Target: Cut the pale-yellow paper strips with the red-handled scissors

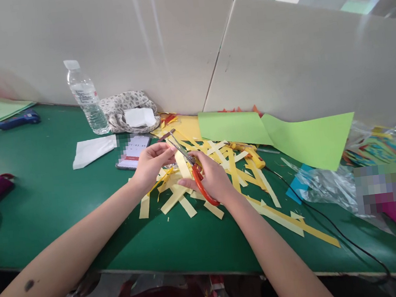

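My right hand (212, 175) grips a pair of scissors (200, 185) with red handles, its blades pointing up and to the left. The blades cross near a pale yellow paper strip (183, 165), which my left hand (154, 162) pinches between thumb and fingers near its upper end. A small dark brown piece (165, 136) shows just above my left fingertips; whether they touch it I cannot tell. Beneath both hands lies a loose heap of yellow paper strips (185, 205), some crossing each other. Whether the blades are closed on the strip is unclear.
A phone (134, 151), a water bottle (88, 101) and a spotted cloth pouch (125, 104) stand left of the heap. Behind it are green paper sheets (233, 126) and a yellow glue gun (255, 156) with a black cord. Clear plastic wrapping (326, 188) lies right.
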Available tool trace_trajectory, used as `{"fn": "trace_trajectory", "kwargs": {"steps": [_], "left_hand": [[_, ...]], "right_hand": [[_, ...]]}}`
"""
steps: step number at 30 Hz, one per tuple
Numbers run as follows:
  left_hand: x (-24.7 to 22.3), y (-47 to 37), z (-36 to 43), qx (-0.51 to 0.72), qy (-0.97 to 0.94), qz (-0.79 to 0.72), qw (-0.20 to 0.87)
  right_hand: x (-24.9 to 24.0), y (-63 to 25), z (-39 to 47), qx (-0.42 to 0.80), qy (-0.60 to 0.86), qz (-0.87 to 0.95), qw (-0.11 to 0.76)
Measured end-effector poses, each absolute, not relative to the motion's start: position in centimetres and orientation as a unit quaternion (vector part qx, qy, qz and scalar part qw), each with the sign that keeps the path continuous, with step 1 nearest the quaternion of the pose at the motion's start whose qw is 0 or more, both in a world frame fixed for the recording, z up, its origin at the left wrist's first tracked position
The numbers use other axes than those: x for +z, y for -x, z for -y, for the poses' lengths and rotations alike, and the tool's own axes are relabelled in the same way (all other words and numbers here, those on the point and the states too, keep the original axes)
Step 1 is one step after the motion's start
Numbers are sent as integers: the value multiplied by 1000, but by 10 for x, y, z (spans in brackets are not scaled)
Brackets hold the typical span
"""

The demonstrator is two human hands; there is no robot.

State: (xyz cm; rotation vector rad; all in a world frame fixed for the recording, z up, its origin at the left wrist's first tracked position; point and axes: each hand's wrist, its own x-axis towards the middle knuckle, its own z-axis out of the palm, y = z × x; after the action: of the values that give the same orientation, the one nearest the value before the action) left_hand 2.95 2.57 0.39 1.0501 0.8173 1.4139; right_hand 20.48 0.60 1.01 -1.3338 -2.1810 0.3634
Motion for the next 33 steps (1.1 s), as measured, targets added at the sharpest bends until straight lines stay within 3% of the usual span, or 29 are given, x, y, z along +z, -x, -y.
{"fn": "trace_trajectory", "kwargs": {"steps": [13,33], "left_hand": [[-3,-36,-24,662,-425,-351,509],[8,-32,-21,630,-427,-323,562]], "right_hand": [[10,-200,-4,126,501,812,273],[11,-200,-1,94,476,812,324]]}}
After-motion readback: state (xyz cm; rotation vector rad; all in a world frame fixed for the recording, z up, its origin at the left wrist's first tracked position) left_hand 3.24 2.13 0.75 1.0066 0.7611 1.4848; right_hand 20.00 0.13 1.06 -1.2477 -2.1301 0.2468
